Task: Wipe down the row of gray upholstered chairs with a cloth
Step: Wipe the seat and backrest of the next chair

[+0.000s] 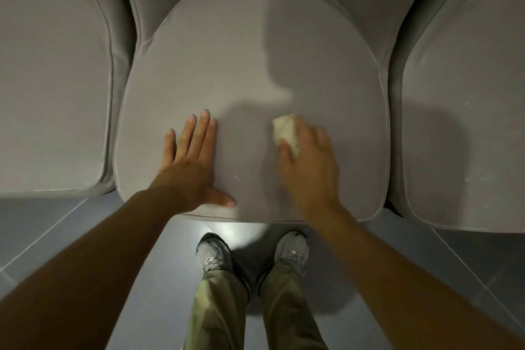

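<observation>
The right hand (305, 167) holds a small bunched cream cloth (287, 133) and presses it on the middle chair's seat cushion (241, 60), near the front edge, probably to rub with some force. The left hand (193, 162) lies flat with straight fingers near the front left corner, likely to steady the cushion. Neighbour chairs (48, 79) stand on both sides.

Dim — hard shadows cross the seat cushion (227, 51); glare on floor (235, 229); right hand (308, 170) blurred; edges bowed.
</observation>
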Motion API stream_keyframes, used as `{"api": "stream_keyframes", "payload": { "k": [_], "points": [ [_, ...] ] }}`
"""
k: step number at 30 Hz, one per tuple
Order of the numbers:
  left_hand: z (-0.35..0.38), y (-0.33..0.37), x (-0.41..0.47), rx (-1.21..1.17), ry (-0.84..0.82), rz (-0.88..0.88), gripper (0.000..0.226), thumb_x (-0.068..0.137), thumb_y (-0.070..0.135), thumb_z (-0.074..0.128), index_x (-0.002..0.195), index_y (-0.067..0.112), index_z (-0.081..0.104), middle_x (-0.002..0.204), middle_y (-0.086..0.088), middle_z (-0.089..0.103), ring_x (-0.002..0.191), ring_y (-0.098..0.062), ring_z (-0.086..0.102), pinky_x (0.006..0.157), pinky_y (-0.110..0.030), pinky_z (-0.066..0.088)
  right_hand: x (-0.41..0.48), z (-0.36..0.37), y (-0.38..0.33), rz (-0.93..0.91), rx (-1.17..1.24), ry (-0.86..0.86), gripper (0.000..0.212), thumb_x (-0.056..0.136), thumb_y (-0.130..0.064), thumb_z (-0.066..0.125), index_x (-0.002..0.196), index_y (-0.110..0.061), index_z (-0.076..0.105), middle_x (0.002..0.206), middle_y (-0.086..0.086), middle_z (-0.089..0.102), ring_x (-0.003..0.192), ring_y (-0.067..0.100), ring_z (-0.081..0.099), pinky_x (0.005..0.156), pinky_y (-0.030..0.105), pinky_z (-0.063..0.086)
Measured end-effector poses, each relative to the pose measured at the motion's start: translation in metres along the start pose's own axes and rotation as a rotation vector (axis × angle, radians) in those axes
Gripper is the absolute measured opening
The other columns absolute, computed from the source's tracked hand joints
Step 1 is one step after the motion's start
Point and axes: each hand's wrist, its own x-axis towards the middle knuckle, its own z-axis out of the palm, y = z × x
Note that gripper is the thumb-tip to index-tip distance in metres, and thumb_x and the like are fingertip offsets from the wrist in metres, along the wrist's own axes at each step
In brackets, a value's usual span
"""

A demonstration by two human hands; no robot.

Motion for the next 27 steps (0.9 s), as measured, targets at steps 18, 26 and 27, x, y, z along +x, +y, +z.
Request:
{"api": "stream_keyframes", "payload": {
  "k": [18, 26, 27],
  "points": [
    [0.026, -0.047, -0.031, -0.088, 0.214, -0.022, 0.14, 0.05, 0.077, 0.06, 0.146, 0.018, -0.022, 0.156, -0.001, -0.027, 0.136, -0.013, -0.032, 0.11, -0.036, -0.02, -0.022, 0.023, -0.016, -0.032, -0.123, 0.143, 0.05, 0.096, -0.034, 0.042, 0.134, -0.002, 0.047, 0.114, 0.023, 0.054, 0.093, 0.037, 0.056, 0.072, 0.036, 0.048],
    [0.032, -0.073, -0.028, -0.113, 0.237, 0.016, 0.142, 0.05, 0.085, 0.054, 0.14, 0.015, -0.029, 0.146, 0.004, -0.036, 0.132, -0.015, -0.036, 0.111, -0.04, -0.02, -0.035, 0.098, -0.069, 0.023, -0.269, 0.303, 0.04, 0.088, -0.025, 0.047, 0.109, 0.004, 0.065, 0.095, 0.019, 0.066, 0.079, 0.03, 0.061, 0.074, 0.032, 0.036],
    [0.035, -0.075, -0.027, -0.113, 0.256, 0.044, 0.142, 0.046, 0.094, 0.042, 0.14, 0.013, -0.027, 0.147, 0.002, -0.033, 0.135, -0.016, -0.033, 0.113, -0.041, -0.018, -0.042, 0.108, -0.083, -0.034, -0.236, 0.279, 0.041, 0.088, -0.026, 0.045, 0.109, 0.004, 0.065, 0.093, 0.018, 0.065, 0.079, 0.028, 0.059, 0.074, 0.032, 0.036]
  ]
}}
